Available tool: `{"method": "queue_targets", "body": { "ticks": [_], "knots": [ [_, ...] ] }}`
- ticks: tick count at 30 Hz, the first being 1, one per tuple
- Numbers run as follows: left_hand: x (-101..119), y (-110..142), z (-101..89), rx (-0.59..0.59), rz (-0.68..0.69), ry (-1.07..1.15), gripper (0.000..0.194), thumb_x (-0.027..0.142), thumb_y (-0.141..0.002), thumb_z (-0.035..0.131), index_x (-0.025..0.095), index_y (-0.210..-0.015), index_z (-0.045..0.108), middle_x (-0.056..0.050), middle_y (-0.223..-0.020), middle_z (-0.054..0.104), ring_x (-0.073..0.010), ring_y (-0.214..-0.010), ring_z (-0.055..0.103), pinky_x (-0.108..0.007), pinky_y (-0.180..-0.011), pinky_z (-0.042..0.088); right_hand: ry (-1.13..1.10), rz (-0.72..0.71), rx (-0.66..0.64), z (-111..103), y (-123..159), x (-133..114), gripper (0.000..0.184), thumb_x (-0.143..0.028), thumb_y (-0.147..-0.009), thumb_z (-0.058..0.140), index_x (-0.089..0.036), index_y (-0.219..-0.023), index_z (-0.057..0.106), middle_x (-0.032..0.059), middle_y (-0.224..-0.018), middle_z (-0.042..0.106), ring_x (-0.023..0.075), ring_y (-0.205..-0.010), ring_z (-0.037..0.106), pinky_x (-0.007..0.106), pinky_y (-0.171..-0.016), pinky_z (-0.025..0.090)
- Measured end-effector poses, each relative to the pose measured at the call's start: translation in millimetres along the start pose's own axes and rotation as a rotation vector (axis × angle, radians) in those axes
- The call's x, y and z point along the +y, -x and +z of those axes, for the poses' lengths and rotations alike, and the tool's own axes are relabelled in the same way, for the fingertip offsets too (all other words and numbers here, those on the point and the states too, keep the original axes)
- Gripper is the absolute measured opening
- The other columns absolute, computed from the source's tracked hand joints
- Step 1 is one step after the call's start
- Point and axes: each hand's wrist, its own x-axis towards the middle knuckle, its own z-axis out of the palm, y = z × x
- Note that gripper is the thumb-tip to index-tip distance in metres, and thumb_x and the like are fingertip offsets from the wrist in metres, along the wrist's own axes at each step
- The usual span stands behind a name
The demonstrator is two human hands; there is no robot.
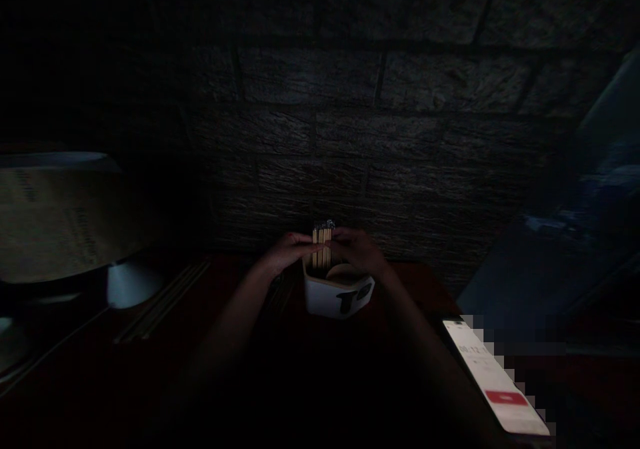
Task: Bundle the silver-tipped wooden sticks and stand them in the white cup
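Observation:
A bundle of light wooden chopsticks [321,255] with dark, patterned top ends stands upright at the back left of a white box [325,299] with dark markings. From the left, my left hand [289,250] closes its fingers on the bundle. My right hand [359,250] grips the same bundle from the other side, just above the box's rim. A pale rounded thing [345,273] shows inside the box, too dark to name. The lower ends of the chopsticks are hidden in the box.
More chopsticks [167,299] lie loose on the dark reddish table [220,329] at left. Beside them stands a lamp [65,215] with a printed shade and pale base. A lit phone [493,369] lies at right. A stone-block wall [340,135] rises behind the box.

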Motion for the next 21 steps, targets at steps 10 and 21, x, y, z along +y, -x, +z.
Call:
{"method": "queue_targets", "body": {
  "ticks": [10,21],
  "knots": [
    [17.7,3.2,-17.0,-0.009,0.107,-0.066,0.034,0.037,-0.072,0.072,0.013,-0.095,0.073,-0.006,-0.093,0.074,-0.0198,-0.087,0.066,-0.029,-0.081,0.047,-0.061,0.005,-0.003,0.2,-0.3,-1.2,0.018,-0.027,-0.082,0.064,-0.022,-0.098,0.071,0.0038,-0.101,0.074,0.0185,-0.092,0.068,0.033,-0.085,0.050],
    [12.3,1.1,-9.3,0.083,0.176,-0.113,0.027,0.035,-0.075,0.068,0.012,-0.089,0.073,-0.007,-0.090,0.074,-0.0202,-0.085,0.066,-0.028,-0.075,0.048,-0.098,0.015,0.014,1.3,0.9,-0.7,0.018,-0.030,-0.082,0.064,-0.021,-0.097,0.071,0.0025,-0.100,0.074,0.0171,-0.092,0.068,0.031,-0.085,0.050]
  ]
}}
